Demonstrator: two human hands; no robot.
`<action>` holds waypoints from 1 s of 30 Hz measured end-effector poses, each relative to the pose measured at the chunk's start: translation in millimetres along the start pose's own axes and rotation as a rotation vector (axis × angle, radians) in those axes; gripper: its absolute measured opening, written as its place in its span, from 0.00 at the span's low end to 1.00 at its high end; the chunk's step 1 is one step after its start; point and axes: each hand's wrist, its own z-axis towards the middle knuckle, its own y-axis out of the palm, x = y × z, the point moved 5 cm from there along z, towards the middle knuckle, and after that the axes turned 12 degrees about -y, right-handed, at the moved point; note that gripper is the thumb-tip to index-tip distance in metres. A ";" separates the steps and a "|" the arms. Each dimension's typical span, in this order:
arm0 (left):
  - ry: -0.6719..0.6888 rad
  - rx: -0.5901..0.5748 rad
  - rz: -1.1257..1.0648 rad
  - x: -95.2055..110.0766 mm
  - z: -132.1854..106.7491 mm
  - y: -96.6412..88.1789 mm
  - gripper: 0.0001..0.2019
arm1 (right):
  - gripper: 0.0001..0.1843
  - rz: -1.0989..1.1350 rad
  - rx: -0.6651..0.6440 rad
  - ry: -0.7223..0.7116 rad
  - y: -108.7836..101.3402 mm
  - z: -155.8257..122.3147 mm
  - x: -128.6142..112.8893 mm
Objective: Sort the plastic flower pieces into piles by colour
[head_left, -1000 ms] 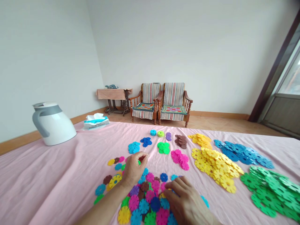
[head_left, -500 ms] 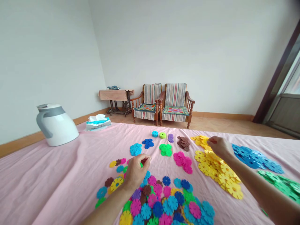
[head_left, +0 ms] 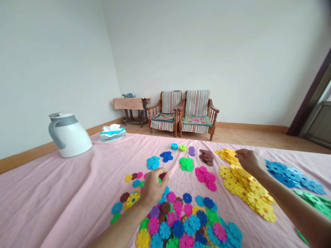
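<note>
My left hand (head_left: 156, 184) hovers above the far edge of a mixed heap of snowflake discs (head_left: 178, 227), its fingers pinched together. A bit of a green snowflake disc (head_left: 159, 179) shows between the thumb and curled fingers. My right hand (head_left: 250, 161) is closed at the small yellow disc pile (head_left: 226, 155), fingertips at its right side; what they grip, if anything, is hidden. Below that hand spreads a larger yellow pile (head_left: 248, 187). Sorted between the hands lie pink discs (head_left: 206, 177), bright green discs (head_left: 186, 164) and brown discs (head_left: 206, 157).
Blue discs (head_left: 292, 175) and green discs (head_left: 315, 203) are heaped at the right. Light blue (head_left: 153, 162), dark blue (head_left: 166, 156) and purple discs (head_left: 191, 151) lie farther back. A white jug (head_left: 74, 139) and a tissue box (head_left: 113, 134) stand on the pink cloth (head_left: 64, 189) at left.
The camera has turned slightly left, so the whole scene sits farther right. Both hands keep nearly the same places over the cloth, with fingers still closed.
</note>
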 end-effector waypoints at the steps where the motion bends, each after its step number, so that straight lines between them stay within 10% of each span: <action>1: 0.000 -0.002 -0.004 0.9 -0.3 0.2 0.09 | 0.10 0.018 -0.032 -0.021 -0.8 -9.4 -10.0; 11: 0.010 -0.044 -0.009 10.5 -3.8 -0.2 0.11 | 0.13 0.273 -0.317 -0.427 15.1 -136.9 -120.9; 30: 0.145 -0.258 -0.008 21.8 -19.2 16.6 0.08 | 0.07 0.415 -0.449 -0.325 11.9 -154.7 -141.1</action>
